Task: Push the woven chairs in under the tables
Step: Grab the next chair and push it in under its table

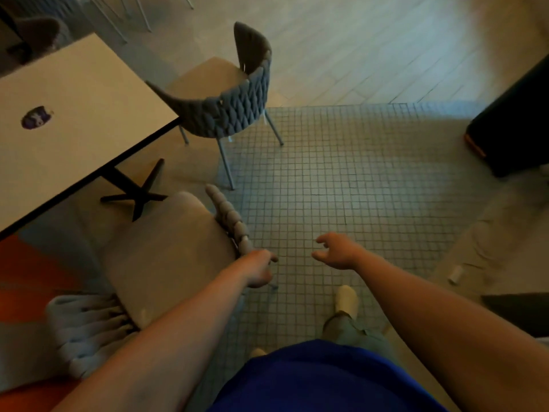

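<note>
Grey mosaic tiles (pixel 341 173) meet pale plank flooring (pixel 356 49); dark unit (pixel 514 120), perhaps a cabinet, right

Open tiled floor (pixel 341 173) between woven chairs (pixel 225 114) and dark bin (pixel 517 120)

Café or restaurant seating area. Square-topped counter (pixel 74 93) on a black cross-foot pedestal (pixel 139 194), with a round sticker (pixel 36 117) on its top. A dark woven chair (pixel 231 111) and a pale woven chair (pixel 166 251) stand beside it. Thin metal legs (pixel 118 16) of further seating show beyond. Small-tile floor (pixel 356 173) meets plank floor (pixel 356 55).
</note>
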`<control>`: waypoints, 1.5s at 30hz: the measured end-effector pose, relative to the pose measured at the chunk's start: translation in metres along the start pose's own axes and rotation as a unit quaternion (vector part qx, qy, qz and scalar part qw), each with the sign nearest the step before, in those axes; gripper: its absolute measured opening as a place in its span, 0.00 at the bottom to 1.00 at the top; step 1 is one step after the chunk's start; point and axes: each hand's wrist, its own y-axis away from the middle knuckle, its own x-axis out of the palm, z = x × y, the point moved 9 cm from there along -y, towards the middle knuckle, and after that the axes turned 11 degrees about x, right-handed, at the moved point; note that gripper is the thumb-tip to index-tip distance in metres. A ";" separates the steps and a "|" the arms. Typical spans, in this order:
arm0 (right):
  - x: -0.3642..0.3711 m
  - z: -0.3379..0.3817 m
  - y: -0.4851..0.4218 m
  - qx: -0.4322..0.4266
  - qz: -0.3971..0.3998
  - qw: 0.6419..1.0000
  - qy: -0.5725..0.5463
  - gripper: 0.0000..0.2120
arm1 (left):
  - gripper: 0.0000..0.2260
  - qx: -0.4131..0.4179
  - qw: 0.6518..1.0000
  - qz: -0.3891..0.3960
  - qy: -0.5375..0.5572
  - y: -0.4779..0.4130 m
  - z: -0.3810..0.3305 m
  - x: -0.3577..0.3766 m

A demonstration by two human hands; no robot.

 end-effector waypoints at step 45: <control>-0.374 0.221 -0.414 -0.191 0.072 0.963 0.175 0.30 | 0.22 -0.149 0.965 -0.118 0.183 -0.327 0.003 -0.383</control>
